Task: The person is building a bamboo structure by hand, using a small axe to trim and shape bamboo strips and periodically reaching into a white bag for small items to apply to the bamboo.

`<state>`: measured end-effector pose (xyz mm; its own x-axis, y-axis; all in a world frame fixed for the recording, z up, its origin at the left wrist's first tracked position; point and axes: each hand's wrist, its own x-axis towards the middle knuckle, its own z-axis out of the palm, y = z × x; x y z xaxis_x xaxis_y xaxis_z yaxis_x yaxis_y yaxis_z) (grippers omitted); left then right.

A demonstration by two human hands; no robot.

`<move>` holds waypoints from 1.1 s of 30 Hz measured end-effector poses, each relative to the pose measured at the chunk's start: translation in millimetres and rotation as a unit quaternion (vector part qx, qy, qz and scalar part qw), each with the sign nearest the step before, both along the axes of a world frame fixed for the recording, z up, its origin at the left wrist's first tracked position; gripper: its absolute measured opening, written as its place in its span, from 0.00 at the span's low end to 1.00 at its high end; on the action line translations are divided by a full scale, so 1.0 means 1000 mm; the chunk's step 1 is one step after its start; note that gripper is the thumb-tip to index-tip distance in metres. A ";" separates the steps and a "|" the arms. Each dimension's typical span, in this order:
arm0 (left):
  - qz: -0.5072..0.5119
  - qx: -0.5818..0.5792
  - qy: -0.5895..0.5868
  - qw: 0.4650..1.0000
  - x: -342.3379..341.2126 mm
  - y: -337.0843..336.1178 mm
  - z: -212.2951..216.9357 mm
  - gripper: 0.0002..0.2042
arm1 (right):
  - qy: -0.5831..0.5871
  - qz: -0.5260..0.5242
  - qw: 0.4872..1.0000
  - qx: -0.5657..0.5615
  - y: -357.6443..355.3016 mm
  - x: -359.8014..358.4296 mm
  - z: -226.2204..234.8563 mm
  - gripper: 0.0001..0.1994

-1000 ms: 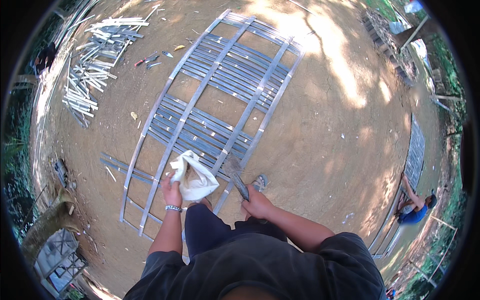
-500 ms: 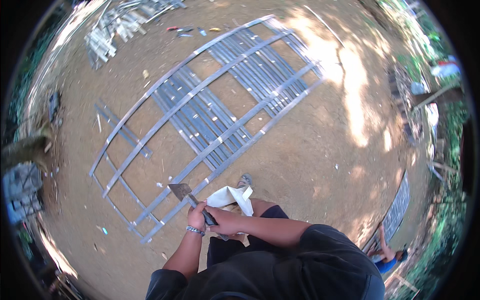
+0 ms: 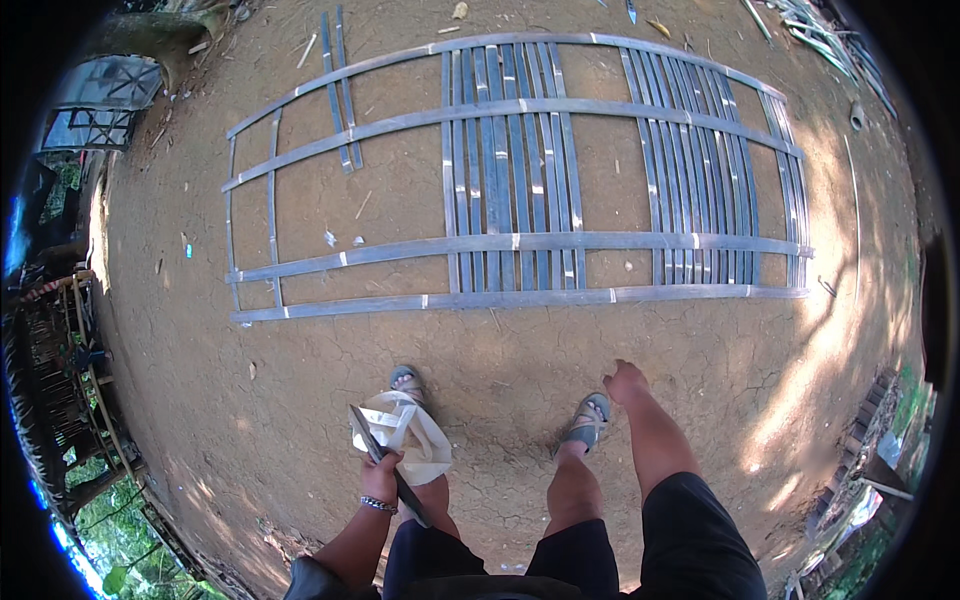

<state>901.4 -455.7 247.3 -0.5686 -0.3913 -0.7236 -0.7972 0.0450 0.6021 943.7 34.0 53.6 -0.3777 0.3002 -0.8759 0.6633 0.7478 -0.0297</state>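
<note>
My left hand (image 3: 380, 472) is closed around a chopping knife (image 3: 366, 432). Its blade is seen nearly edge-on and points forward, while the dark handle end runs back over my left thigh. Folds of a white cloth or bag (image 3: 428, 440) hang by that hand, above my left foot; whether the hand also grips it, I cannot tell. My right hand (image 3: 626, 384) hangs out in front of my right foot with fingers loosely bent and apart, nothing visible in it. Ahead lies a lattice of dark slats (image 3: 480, 244), long rails crossed by grouped strips.
Two loose slats (image 3: 338, 95) lie across the lattice's far left part. A tree trunk (image 3: 150, 32) stands at the far left, with a framed structure (image 3: 100, 105) beside it. Sticks (image 3: 820, 45) are piled at the far right. Bare brown soil (image 3: 500, 350) separates my feet from the lattice.
My view has turned left, so the lattice now lies straight across ahead. My right hand has left the knife and swung out to the right; the left keeps hold of it.
</note>
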 end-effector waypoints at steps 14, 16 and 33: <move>-0.001 0.051 -0.159 0.986 0.153 0.137 -0.109 0.07 | 0.148 0.201 0.963 0.102 0.060 -0.083 -0.167 0.38; -0.006 0.062 -0.182 0.981 0.169 0.132 -0.118 0.08 | 0.155 0.198 0.960 0.122 0.056 -0.088 -0.166 0.36; -0.031 0.039 -0.147 0.988 0.178 0.106 -0.131 0.09 | 0.156 0.262 0.942 0.137 0.069 -0.104 -0.159 0.28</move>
